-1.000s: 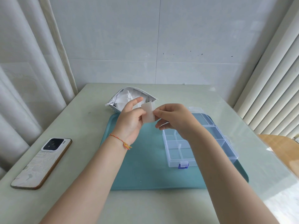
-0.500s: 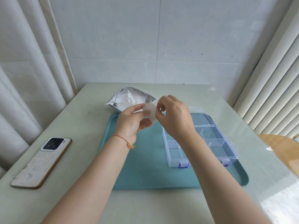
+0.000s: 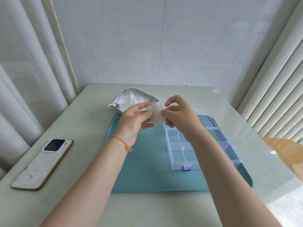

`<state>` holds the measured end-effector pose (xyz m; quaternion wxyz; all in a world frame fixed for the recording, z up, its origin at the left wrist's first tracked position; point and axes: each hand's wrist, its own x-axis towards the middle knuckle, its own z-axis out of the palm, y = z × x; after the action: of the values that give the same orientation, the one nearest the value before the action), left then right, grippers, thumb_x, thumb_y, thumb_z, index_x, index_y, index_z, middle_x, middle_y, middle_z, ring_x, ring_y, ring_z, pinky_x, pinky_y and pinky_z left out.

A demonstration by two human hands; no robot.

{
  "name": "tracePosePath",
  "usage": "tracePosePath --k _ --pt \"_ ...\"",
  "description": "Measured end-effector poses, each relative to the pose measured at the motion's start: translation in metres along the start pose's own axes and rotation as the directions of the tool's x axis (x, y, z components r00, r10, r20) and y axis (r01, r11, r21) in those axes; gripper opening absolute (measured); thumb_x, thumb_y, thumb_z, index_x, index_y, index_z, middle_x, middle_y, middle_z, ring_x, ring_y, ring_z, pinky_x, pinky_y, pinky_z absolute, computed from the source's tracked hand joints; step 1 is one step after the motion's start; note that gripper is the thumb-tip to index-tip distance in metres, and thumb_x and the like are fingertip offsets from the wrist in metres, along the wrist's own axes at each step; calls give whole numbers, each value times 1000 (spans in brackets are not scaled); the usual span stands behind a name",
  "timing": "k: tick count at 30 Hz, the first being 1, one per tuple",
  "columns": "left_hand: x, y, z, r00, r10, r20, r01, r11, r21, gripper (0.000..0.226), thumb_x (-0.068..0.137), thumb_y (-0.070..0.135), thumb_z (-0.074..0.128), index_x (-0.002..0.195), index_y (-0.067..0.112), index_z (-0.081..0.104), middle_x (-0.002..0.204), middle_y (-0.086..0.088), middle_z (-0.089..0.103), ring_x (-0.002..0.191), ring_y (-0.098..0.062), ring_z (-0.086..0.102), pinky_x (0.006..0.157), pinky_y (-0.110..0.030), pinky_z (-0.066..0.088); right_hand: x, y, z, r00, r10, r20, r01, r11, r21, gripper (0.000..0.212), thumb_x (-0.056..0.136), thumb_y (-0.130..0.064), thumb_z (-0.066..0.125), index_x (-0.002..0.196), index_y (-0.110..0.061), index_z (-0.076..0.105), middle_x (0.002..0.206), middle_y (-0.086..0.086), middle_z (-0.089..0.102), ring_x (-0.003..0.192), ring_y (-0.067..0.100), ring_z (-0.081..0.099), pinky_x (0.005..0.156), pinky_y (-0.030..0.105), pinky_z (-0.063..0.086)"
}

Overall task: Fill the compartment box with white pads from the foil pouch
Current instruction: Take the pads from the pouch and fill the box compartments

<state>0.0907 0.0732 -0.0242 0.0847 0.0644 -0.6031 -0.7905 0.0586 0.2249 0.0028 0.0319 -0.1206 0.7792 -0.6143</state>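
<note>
No pads lay in the visible cells of the compartment box (image 3: 201,148). Left hand (image 3: 134,122) and right hand (image 3: 178,115) both pinched one white pad (image 3: 155,115) above the teal tray (image 3: 147,169), near the open foil pouch (image 3: 131,100); filling appeared barely begun.

Single head-worn view, wide-angle, facing forward and down, close over table (image 3: 82,210)

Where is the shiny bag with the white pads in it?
In the head view, the foil pouch lies open on the table, at the far left corner of the teal tray, just behind the left hand.
</note>
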Motion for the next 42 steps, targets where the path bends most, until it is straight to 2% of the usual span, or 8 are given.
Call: tracePosePath --k 8,12,16,22,27,34,38,42 --pt "1 -2 1 1000 8 -2 -8 999 -45 27 89 -5 61 107 14 69 80 -9 72 72 -20 68 66 -29 59 0 1 0 986 -168 -3 163 960 -227 17 84 -8 60 80 -23 65 79 5 68 53 12 52 50 23 43" --pt "1 -2 2 1000 -22 -15 20 993 -116 27 89 -7 60 104 14 68 83 -11 71 70 -21 68 70 -30 60 1 4 4 959 -284 -7 269 914 -305 20 88 -5 55 87 -22 65 76 2 61 51 7 42 46 15 35" --pt "0 -1 3 998 -55 10 56 978 -199 27 90 -7 59 107 12 66 84 -13 71 67 -21 69 70 -30 60 -2 4 11 917 -398 8 378 865 -332 26 90 0 48 88 -25 55 78 -6 50 53 7 41 48 13 34" --pt "1 0 2 992 -104 65 118 955 -273 25 90 -6 59 107 12 64 87 -12 71 71 -22 70 68 -28 59 -2 4 13 926 -376 30 366 875 -317 33 88 4 38 93 -20 60 85 1 47 57 9 38 48 19 34" --pt "-1 3 4 986 -139 93 163 928 -336 26 92 -6 55 106 13 64 82 -8 73 68 -18 71 64 -25 58 -1 6 14 915 -403 7 386 869 -310 31 89 4 39 95 -21 57 83 3 48 59 12 38 49 19 35" --pt "-2 3 6 976 -197 87 216 887 -408 25 93 -7 52 101 13 64 74 -5 73 62 -14 70 65 -21 59 2 10 16 838 -534 -115 462 805 -372 22 84 7 52 87 -13 61 79 9 59 69 20 53 60 29 45" --pt "1 -1 4 976 -212 53 215 889 -404 24 92 -6 54 102 13 64 76 -4 73 63 -13 70 63 -20 58 1 8 17 812 -553 -186 461 803 -378 22 87 6 52 87 -14 62 82 3 59 65 10 50 59 17 40" --pt "2 -4 1 983 -173 -55 150 945 -291 26 89 -8 59 102 13 65 77 -8 71 61 -18 67 58 -24 57 -2 -4 8 821 -449 -354 412 894 -178 28 88 2 54 83 -25 60 82 -2 64 69 16 60 60 23 45"
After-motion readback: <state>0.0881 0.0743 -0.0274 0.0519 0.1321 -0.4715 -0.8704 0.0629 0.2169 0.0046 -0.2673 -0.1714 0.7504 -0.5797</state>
